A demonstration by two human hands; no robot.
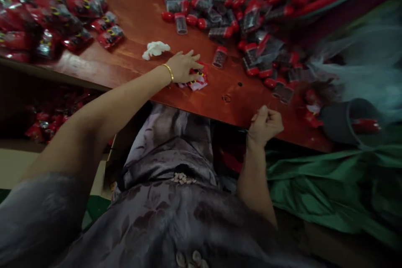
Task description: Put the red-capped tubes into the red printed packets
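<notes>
My left hand, with a gold bracelet at the wrist, lies over a small red-and-white printed packet near the table's front edge. Its fingers are stretched out and apart, and they partly cover the packet. Over the table edge to the right, my right hand is closed with its fingers curled in; whatever they may hold is hidden. A single small clear jar with a red lid lies just right of the packet. Crumpled white tissue sits behind my left wrist.
Many red-lidded jars are heaped at the back right. Filled red packets pile up at the left, with more in an open box below. A grey cylindrical container lies at the right, near green cloth.
</notes>
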